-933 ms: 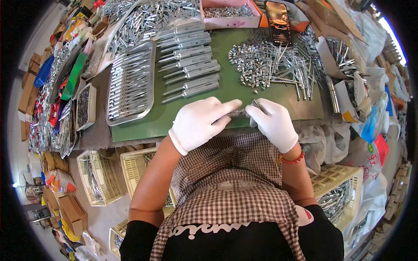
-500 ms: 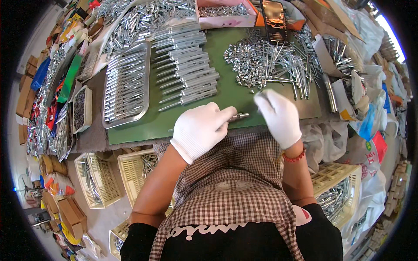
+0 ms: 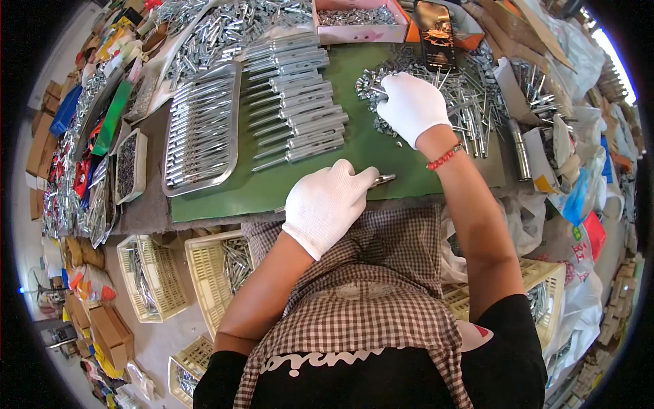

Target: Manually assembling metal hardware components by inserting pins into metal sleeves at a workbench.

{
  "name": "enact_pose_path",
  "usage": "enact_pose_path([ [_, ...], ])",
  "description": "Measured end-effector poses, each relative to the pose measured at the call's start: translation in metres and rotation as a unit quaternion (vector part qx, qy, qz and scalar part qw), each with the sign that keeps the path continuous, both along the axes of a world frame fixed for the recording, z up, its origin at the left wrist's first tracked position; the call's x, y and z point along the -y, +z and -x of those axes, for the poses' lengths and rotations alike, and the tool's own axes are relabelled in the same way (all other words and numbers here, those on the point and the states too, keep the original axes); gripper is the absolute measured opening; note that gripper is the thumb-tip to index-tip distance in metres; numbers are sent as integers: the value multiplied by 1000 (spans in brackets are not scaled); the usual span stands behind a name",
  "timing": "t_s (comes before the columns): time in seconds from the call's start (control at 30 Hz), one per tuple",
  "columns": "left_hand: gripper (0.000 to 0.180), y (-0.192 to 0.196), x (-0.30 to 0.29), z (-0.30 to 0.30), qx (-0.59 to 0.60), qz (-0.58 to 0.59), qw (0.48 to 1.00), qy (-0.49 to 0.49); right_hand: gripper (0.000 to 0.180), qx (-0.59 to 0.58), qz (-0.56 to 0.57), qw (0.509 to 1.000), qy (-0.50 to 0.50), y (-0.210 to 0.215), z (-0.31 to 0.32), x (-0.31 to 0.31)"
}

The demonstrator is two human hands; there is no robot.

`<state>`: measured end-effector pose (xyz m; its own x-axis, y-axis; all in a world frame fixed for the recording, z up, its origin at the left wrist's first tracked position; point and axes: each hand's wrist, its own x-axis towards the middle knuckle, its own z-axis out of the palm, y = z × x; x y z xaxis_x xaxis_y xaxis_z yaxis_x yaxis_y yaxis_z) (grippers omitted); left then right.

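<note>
My left hand (image 3: 330, 204), in a white glove, is closed around a slim metal tube (image 3: 386, 178) at the mat's near edge. One end of the tube sticks out past the fingertips; a thin rod end (image 3: 280, 209) shows on the hand's other side. My right hand (image 3: 414, 109), also gloved, is over a pile of small cone-shaped metal nuts (image 3: 390, 131). Its fingers are bent together at the pile, and whatever they pinch is hidden. Between the left hand and a tray lies a row of metal tubes with thin rods (image 3: 300, 112).
A steel tray (image 3: 235, 146) of rods sits left on the green mat (image 3: 225, 204). Loose long pins (image 3: 470, 123) lie right of the nuts. A phone (image 3: 436, 37) and a pink box (image 3: 361, 34) of small parts stand behind. Cream crates (image 3: 153, 273) are below.
My right hand has moved up and away from the left hand to the pile of nuts. The left hand keeps the tube and has shifted slightly right.
</note>
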<state>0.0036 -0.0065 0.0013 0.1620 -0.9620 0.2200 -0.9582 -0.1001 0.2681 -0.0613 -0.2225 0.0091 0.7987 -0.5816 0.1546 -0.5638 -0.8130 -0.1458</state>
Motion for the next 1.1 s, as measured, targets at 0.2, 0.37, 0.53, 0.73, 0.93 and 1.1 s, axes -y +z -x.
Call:
enact_pose_path([
  [0.2, 20, 0, -1, -2, -12, -13, 1000, 8, 22, 52, -46, 998, -12, 4, 26, -8],
  [0.37, 21, -1, 0, -2, -13, -8, 1000, 6, 21, 211, -210, 952, 65, -4, 75, -43],
  [0.53, 21, -1, 0, 3, -21, 0, 1000, 13, 12, 207, -214, 953, 56, -16, 90, -89],
  [0.73, 20, 1, -2, 11, -30, -5, 999, 25, 10, 224, -127, 964, 65, -23, 92, -95],
  [0.93, 19, -1, -2, 12, -16, 1, 999, 32, 12, 245, -95, 965, 2, -19, 96, -69],
  [1.1, 16, -1, -1, 12, -25, 14, 999, 31, 16, 187, -38, 977, -92, -28, 81, -44],
])
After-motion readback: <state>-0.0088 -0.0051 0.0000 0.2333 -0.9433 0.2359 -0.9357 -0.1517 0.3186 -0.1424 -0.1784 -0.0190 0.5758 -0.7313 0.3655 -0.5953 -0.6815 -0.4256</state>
